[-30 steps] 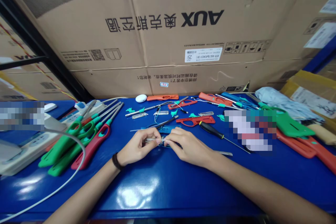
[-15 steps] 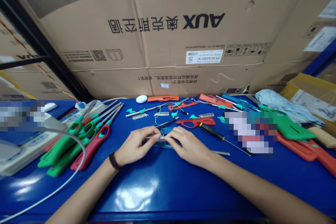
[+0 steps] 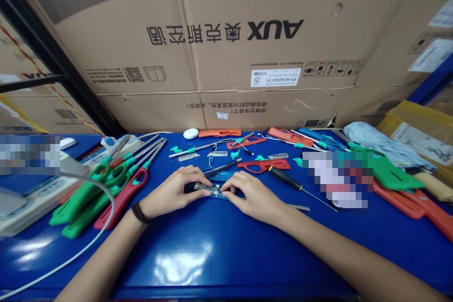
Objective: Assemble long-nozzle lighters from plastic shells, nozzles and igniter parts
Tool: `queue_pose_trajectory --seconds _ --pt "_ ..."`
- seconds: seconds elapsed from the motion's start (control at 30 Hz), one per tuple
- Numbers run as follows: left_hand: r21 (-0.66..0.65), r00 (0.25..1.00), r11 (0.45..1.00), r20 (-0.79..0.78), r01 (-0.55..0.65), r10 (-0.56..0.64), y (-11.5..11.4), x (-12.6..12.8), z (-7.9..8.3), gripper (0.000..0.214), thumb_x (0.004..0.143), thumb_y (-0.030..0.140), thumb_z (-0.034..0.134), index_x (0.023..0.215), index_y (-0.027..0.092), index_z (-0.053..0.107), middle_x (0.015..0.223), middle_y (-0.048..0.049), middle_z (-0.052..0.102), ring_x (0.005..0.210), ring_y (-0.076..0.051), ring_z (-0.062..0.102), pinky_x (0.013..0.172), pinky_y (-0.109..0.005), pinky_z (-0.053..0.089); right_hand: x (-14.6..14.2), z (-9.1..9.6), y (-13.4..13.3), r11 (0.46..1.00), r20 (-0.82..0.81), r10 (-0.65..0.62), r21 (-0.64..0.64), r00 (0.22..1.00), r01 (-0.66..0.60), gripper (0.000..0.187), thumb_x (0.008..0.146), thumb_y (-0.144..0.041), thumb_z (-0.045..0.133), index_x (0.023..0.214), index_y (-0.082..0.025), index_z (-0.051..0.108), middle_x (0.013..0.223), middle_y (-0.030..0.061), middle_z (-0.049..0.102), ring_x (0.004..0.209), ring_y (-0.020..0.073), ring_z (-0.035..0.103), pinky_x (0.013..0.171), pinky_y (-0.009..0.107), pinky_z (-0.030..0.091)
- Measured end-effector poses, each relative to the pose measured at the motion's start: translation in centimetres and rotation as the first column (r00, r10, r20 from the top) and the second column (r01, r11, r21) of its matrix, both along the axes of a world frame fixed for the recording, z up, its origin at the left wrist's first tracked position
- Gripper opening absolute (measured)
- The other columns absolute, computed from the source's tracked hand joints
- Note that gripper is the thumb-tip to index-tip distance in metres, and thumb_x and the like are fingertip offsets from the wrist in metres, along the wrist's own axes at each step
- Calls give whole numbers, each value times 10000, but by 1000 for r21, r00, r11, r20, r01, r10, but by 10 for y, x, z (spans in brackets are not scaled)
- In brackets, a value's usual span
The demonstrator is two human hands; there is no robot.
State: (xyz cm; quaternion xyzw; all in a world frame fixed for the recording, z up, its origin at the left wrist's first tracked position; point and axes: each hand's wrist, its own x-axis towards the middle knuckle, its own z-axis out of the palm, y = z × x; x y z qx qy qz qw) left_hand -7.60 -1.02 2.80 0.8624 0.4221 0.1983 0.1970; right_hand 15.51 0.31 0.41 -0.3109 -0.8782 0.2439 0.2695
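My left hand (image 3: 175, 193) wears a dark wristband and pinches a small clear fuel tank (image 3: 202, 187) between thumb and fingers. At the tank's right end, which has a small whitish fitting, the fingertips of my right hand (image 3: 251, 196) are closed. Whatever they grip there is too small to make out. Under and behind the fingers lies a blue lighter shell (image 3: 221, 177), partly hidden. Just beyond it rests a dark metal lighter tube (image 3: 226, 166). A thin metal ruler-like strip (image 3: 299, 207) sticks out past my right wrist.
A black-and-yellow screwdriver (image 3: 286, 177) and a red shell half (image 3: 265, 165) lie right of centre. Several clear tanks and green triggers (image 3: 235, 155) are strewn behind. Long-nosed lighters (image 3: 102, 193) and a power strip (image 3: 46, 193) stand left. A cardboard box (image 3: 219, 99) backs the blue table.
My left hand has moved slightly left and lower, uncovering the clear tank, which now sits low over the blue shell. My right hand has barely shifted.
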Motion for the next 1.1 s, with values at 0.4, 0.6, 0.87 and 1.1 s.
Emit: queue_pose_trajectory --seconds 0.4,0.6,0.87,1.1 --pt "26 995 998 88 -52 50 1 -1 -1 160 867 303 579 896 220 713 883 -30 625 838 -158 589 814 -292 462 2 4 -1 991 63 -5 135 998 -4 122 892 -194 535 946 -194 644 887 22 624 885 149 564 902 325 410" --pt "-170 981 981 153 -94 121 6 0 -6 220 822 370 623 870 176 714 840 -42 634 751 -156 591 731 -281 482 2 5 -2 987 101 5 157 995 -21 132 889 -210 547 963 -209 657 858 16 607 868 148 561 888 324 413" --pt "-36 985 996 145 -87 92 7 -2 -5 212 866 330 573 965 209 716 927 -52 615 841 -165 593 803 -294 465 2 3 -2 984 105 22 176 994 -41 128 872 -227 576 978 -186 636 913 26 623 916 155 568 914 321 412" --pt "-85 981 991 154 -107 119 11 -13 -1 209 868 261 541 1001 183 682 979 -64 648 882 -178 594 796 -298 468 -1 5 -8 954 200 122 246 972 -171 334 938 -255 459 1268 -233 508 1309 53 552 1222 184 464 1032 410 320"
